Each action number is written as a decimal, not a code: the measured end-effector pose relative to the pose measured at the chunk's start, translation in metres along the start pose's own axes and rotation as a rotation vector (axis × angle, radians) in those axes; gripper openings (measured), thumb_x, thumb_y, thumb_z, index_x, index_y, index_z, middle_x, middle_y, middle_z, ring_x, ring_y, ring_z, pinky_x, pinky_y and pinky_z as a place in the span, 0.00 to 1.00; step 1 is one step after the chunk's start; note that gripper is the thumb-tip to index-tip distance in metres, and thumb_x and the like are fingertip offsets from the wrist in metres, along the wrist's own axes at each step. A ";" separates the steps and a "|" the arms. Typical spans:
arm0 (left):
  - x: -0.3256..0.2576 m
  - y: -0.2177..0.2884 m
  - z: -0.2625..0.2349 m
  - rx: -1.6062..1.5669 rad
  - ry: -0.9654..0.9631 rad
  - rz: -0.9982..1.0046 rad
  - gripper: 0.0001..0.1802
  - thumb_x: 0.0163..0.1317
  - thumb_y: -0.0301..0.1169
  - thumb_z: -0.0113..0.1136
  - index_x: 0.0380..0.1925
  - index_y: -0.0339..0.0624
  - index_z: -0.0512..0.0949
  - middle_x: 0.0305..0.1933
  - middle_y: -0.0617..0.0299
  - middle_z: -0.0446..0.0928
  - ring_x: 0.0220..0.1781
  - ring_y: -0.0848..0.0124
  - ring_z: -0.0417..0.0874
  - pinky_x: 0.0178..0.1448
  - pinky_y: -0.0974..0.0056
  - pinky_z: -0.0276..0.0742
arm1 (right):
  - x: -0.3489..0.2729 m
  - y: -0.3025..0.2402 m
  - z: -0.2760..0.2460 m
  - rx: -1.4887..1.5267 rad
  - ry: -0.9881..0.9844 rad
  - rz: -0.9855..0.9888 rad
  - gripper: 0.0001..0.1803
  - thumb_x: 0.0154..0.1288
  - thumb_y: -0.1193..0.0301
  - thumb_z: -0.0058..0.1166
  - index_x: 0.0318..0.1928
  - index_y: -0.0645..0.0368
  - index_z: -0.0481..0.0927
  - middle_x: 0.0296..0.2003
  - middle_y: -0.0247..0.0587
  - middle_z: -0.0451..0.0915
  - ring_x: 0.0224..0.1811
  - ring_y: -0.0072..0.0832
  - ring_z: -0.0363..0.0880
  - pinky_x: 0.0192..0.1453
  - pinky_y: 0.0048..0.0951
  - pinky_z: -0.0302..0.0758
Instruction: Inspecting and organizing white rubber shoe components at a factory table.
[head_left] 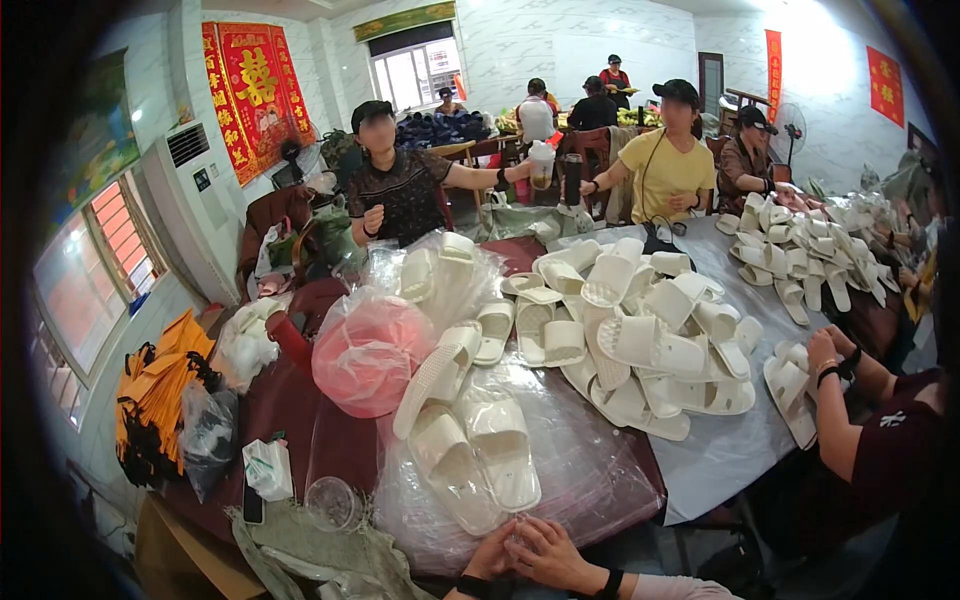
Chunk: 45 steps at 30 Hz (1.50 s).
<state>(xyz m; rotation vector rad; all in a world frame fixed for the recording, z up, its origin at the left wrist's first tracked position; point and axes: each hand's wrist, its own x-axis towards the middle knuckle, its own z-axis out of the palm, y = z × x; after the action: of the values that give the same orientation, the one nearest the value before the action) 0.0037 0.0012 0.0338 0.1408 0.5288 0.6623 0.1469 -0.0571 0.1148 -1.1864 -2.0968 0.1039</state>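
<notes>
At the table's near edge, my left hand [491,553] and my right hand [546,553] meet with fingertips bent and pressed together. Whatever lies between the fingers is too small or hidden to make out. Just beyond them rest a white slipper [457,468] and a second white slipper [503,452], side by side with soles down and toes away from me. Both lie on a stack of clear plastic bags [590,480]. Another white slipper [440,375] leans behind the pair. To the right spreads a large heap of white slippers [655,335].
A pink plastic bag [370,350], a tissue pack [267,470], a dark phone [254,500] and a clear plastic tub [333,503] stand left. Across the table, two people hold a cup [541,165] and a black tumbler [572,178]. A co-worker's hands [832,350] are at the right beside slippers.
</notes>
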 end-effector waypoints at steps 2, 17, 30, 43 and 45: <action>0.002 0.002 -0.011 -0.007 -0.139 -0.061 0.14 0.66 0.37 0.44 0.45 0.42 0.70 0.39 0.62 0.74 0.40 0.73 0.77 0.41 0.70 0.76 | 0.001 0.008 0.001 -0.120 -0.097 -0.058 0.20 0.51 0.61 0.56 0.46 0.47 0.73 0.51 0.41 0.68 0.56 0.38 0.65 0.55 0.36 0.63; 0.011 -0.003 -0.007 0.176 0.016 0.027 0.17 0.67 0.41 0.39 0.48 0.43 0.67 0.43 0.62 0.74 0.44 0.71 0.76 0.46 0.65 0.75 | 0.004 0.026 0.011 -0.151 -0.189 -0.129 0.21 0.48 0.67 0.51 0.47 0.55 0.72 0.44 0.36 0.72 0.52 0.33 0.69 0.53 0.33 0.65; 0.012 -0.003 -0.010 0.146 -0.091 0.052 0.18 0.68 0.41 0.37 0.50 0.42 0.66 0.44 0.62 0.73 0.45 0.72 0.76 0.47 0.65 0.74 | 0.009 0.021 0.020 -0.160 -0.100 -0.006 0.10 0.47 0.69 0.52 0.33 0.55 0.73 0.37 0.39 0.77 0.46 0.36 0.75 0.48 0.31 0.72; 0.012 0.002 -0.009 0.198 -0.180 -0.074 0.29 0.66 0.51 0.35 0.55 0.39 0.64 0.55 0.57 0.70 0.55 0.69 0.72 0.58 0.61 0.66 | 0.010 0.026 0.019 0.226 0.005 0.167 0.07 0.51 0.70 0.56 0.30 0.57 0.75 0.34 0.42 0.78 0.42 0.38 0.78 0.41 0.32 0.76; 0.006 0.004 0.007 0.223 -0.211 -0.068 0.30 0.65 0.52 0.35 0.55 0.38 0.64 0.56 0.56 0.69 0.56 0.68 0.71 0.60 0.62 0.64 | 0.009 0.026 0.020 0.273 0.017 0.206 0.07 0.51 0.70 0.57 0.31 0.57 0.75 0.34 0.42 0.78 0.41 0.38 0.79 0.40 0.32 0.76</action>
<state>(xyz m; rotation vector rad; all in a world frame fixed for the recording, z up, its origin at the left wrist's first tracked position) 0.0091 0.0082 0.0381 0.3968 0.4007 0.5133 0.1500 -0.0302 0.0942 -1.2247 -1.8687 0.4585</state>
